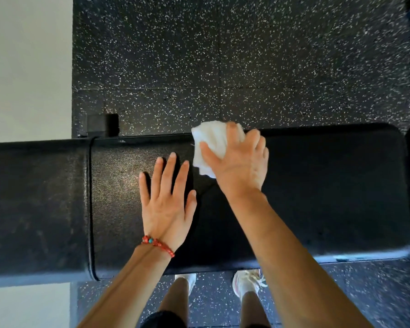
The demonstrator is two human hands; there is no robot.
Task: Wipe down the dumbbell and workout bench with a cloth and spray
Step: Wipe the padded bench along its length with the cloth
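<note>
Pressing down with spread fingers, the right hand (240, 162) is pinning a crumpled white cloth (211, 140) against the black padded vinyl workout bench (317, 185), the palm flat on top of the fabric and the thumb lying across its near edge. That cloth is sitting at the far edge of the bench pad, with part of it bulging out beyond the fingertips and part showing to the left of the thumb. Just beside it, the left hand (167, 200) is lying flat and empty on the pad, fingers fanned wide, palm touching the vinyl; a red beaded bracelet (158, 245) is circling its wrist. Both bare forearms are reaching in from the bottom of the head view. A seam is dividing the bench into a left section and the longer right section where both hands are resting. Below the near edge, two white sneakers (246, 282) are standing on the black rubber floor flecked with white (246, 55). A pale wall (26, 62) is filling the left side. No dumbbell or spray bottle is showing in this view.
</note>
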